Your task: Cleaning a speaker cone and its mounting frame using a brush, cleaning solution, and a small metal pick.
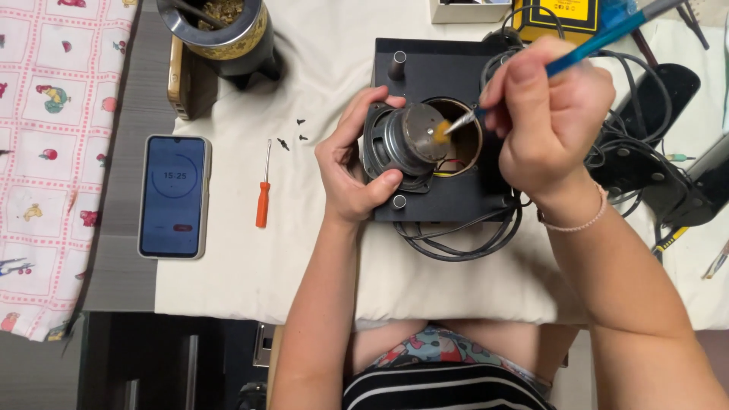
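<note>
While your left hand (351, 163) grips the round grey metal speaker driver (406, 144) tilted out of the black box's (440, 76) circular hole, your right hand (554, 114) pinches a blue-handled brush (600, 34), bristles touching the driver's magnet. Left on the white-clothed worktop (250, 258) lie an orange-handled screwdriver (263, 190), small dark screws (292, 133) and a phone (174, 196).
</note>
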